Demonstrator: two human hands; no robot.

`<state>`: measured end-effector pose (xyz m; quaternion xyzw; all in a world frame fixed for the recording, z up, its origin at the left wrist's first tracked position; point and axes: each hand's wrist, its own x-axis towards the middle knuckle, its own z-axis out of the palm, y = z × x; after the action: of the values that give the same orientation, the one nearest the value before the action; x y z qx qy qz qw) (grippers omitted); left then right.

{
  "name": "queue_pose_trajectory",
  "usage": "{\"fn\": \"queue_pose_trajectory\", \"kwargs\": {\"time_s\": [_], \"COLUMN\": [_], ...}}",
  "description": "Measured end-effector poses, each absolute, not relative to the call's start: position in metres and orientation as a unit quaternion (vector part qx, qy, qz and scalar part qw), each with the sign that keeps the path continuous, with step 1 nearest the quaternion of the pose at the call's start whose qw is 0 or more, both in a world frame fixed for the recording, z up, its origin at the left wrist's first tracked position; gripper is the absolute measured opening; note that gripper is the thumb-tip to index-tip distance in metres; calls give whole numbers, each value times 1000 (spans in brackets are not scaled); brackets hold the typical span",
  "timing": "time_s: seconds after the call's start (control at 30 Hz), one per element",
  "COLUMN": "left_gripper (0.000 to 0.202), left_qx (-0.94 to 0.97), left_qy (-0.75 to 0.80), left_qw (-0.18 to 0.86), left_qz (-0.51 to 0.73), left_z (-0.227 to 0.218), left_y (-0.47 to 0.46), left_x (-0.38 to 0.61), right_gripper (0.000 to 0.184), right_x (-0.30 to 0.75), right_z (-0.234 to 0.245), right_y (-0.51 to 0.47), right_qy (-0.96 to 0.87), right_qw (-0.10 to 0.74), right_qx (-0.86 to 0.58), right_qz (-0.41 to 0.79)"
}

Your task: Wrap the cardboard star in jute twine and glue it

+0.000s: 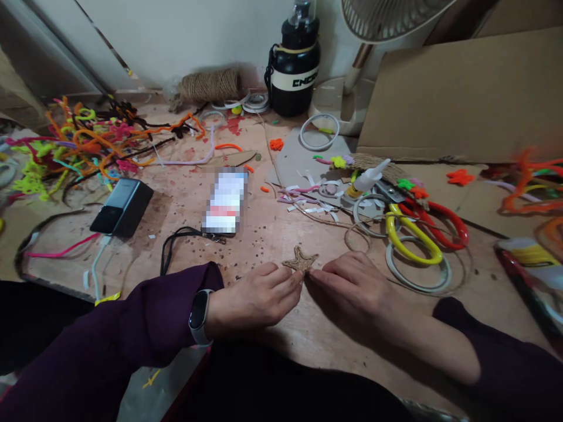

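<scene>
A small brown star of twine (301, 258) is held just above the table in front of me. My left hand (259, 293), with a watch (199, 313) on its wrist, pinches the star's lower edge between thumb and fingers. From the other side, my right hand (356, 284) has its fingers drawn together, their tips at the star's lower right point. The exact grip of the right fingertips is partly hidden. Closest beyond the hands lie a phone (225, 200) and a loose length of twine (303, 208).
Scissors with red (453, 225) and yellow handles (413, 237), a glue bottle (365, 180) and white rings (417, 264) lie to the right. Colourful pipe cleaners (88, 140) and a power bank (122, 206) are on the left. Behind stand a twine spool (210, 86), a black bottle (294, 70) and a fan (347, 99).
</scene>
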<state>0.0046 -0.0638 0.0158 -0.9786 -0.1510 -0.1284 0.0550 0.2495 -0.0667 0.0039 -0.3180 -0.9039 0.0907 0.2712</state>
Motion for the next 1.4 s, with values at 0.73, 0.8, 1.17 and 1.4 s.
{"fn": "queue_pose_trajectory", "kwargs": {"time_s": [0.73,0.8,1.17,1.4], "left_gripper": [21,23,21,25], "left_qx": [-849,-833,-790,-769], "left_qy": [-428,-454,-478,-477], "left_qw": [-243,-264,-375,-424], "left_qz": [-194,-174,-78,-37], "left_z": [20,24,20,26], "left_y": [-57,-51,-36,-26], "left_x": [-1,1,9,10], "right_gripper": [18,17,19,15], "right_x": [246,245,244,243], "right_z": [-7,-7,-4,-7], "right_y": [-71,-70,-70,-71], "right_qy": [-932,-934,-934,-931], "right_qw": [249,246,254,267], "right_qx": [-259,-255,-248,-244], "right_qz": [-39,-43,-49,-53]}}
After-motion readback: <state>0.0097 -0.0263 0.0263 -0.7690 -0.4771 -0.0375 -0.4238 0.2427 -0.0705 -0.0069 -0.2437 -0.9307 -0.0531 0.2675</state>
